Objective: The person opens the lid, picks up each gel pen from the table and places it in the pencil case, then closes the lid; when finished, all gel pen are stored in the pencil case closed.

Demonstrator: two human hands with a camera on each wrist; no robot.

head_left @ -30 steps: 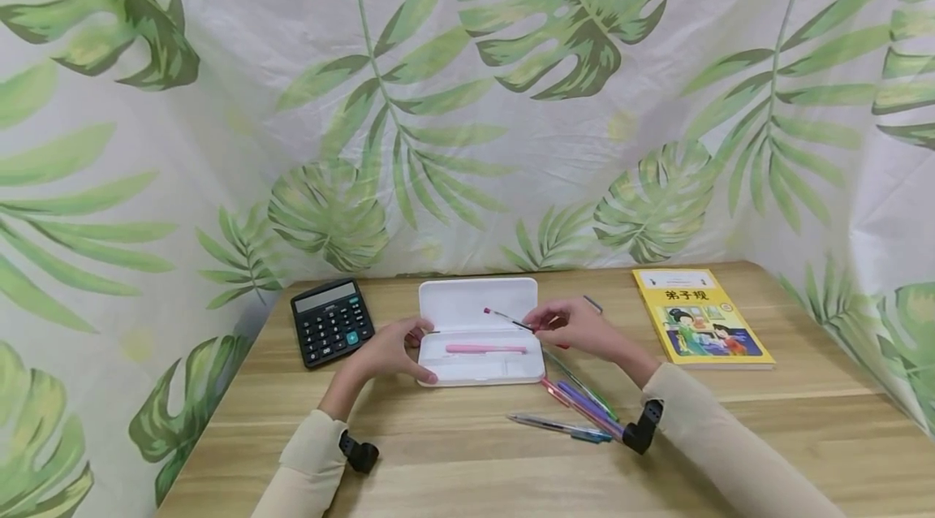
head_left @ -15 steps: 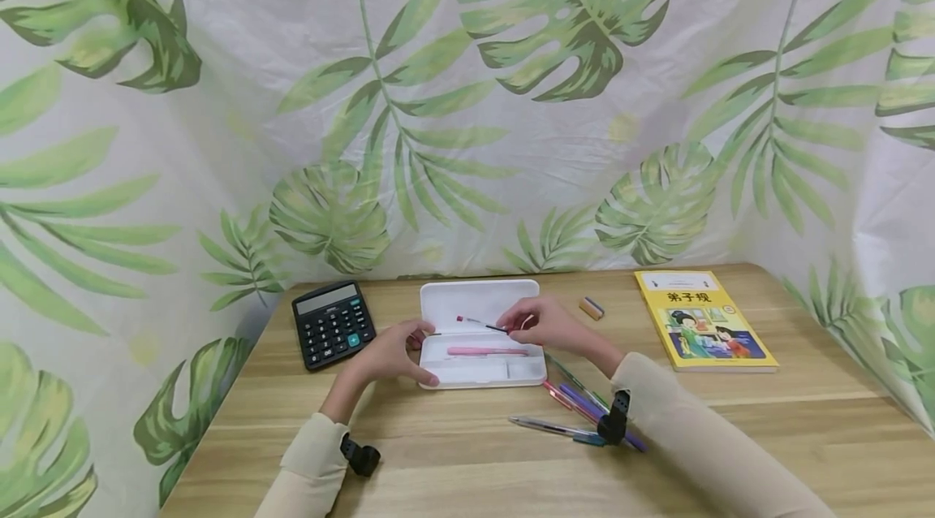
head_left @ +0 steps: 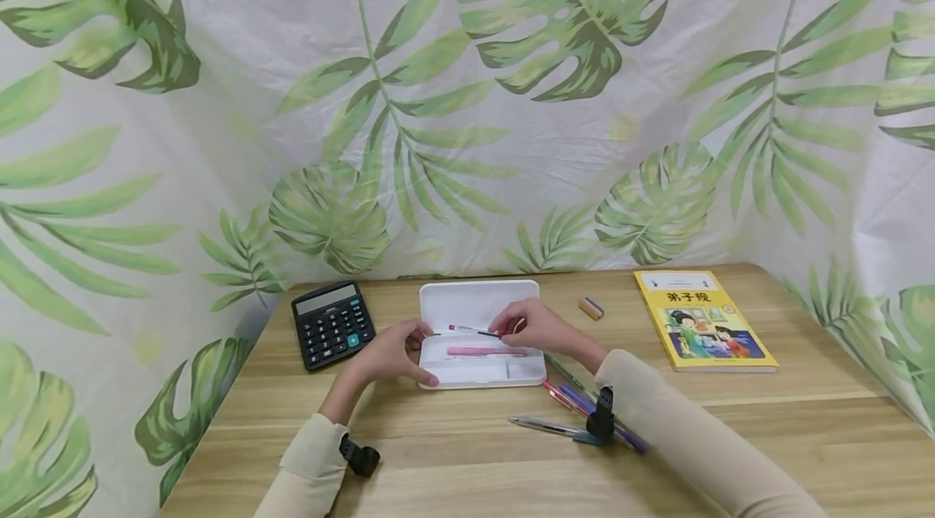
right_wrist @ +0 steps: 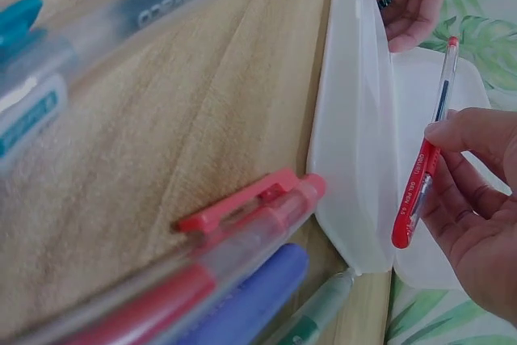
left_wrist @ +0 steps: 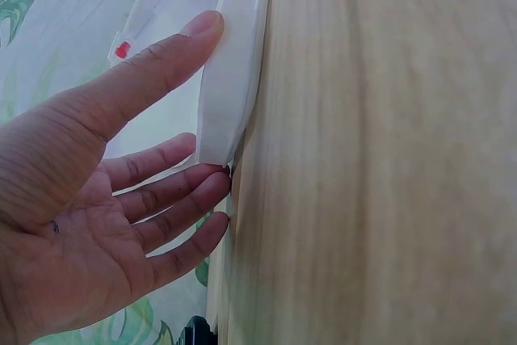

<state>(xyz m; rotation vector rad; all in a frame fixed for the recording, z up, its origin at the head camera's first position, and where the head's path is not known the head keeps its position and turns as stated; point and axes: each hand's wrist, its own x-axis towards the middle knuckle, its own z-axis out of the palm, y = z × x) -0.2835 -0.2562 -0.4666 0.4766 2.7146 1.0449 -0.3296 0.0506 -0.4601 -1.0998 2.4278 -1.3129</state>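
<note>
A white pencil case (head_left: 526, 378) lies with its lid (head_left: 456, 303) raised, and a pink pen (head_left: 482, 351) is inside it. My left hand (head_left: 390, 353) rests at the case's left end; in the left wrist view its thumb (left_wrist: 161, 70) lies along the front rim and its extended fingers touch the end. With thumb and fingertips, my right hand (head_left: 540, 329) pinches a red gel pen (right_wrist: 424, 167) by its red-capped end. The pen is held over the back of the case near the hinge, its clear barrel pointing left.
Right of the case lie a red pen (right_wrist: 266, 240), a purple pen (right_wrist: 250, 296), a green pen (right_wrist: 319, 313) and a clear pen with a teal cap (head_left: 544, 425). A calculator (head_left: 332, 325) is at the left, an eraser (head_left: 591, 308) and a yellow book (head_left: 704, 319) at the right.
My right hand has moved left and slightly lower with the red gel pen, bringing it further over the case. The eraser has come fully into view. My left hand has stayed in place.
</note>
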